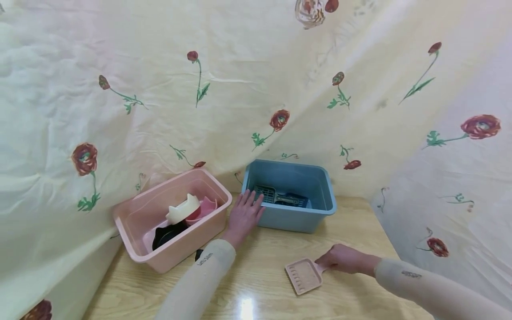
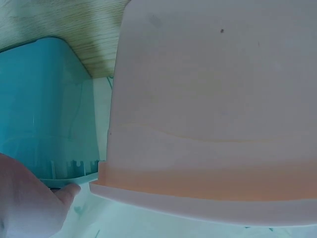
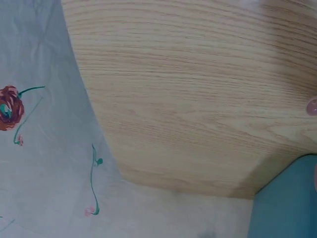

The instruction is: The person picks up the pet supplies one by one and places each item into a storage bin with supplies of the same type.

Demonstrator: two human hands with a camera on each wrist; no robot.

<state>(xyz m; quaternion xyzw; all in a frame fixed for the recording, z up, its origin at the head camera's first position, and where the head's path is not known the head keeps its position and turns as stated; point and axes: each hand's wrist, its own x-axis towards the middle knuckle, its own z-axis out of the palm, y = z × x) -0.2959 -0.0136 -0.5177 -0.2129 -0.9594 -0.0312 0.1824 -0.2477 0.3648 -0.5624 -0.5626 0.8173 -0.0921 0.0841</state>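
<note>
My left hand (image 1: 245,218) rests at the near left rim of a blue bin (image 1: 294,222), its fingers laid out over the edge. The left wrist view has that hand (image 2: 32,201) at the bin's rim (image 2: 74,179), beside the wall of a pink bin (image 2: 213,99). Inside the blue bin lie a dark green slotted scoop (image 1: 266,193) and a dark blue slotted one (image 1: 302,202). My right hand (image 1: 347,258) grips the handle of a pink litter scoop (image 1: 305,278), whose slotted head is low over the table.
At the left, the pink bin (image 1: 208,229) holds a white cat-eared bowl (image 1: 183,212), a pink one (image 1: 208,206) and a black one (image 1: 170,235). A small black thing (image 1: 198,254) shows beside my left sleeve. Flowered cloth (image 1: 240,89) hangs behind the wooden table (image 1: 260,266).
</note>
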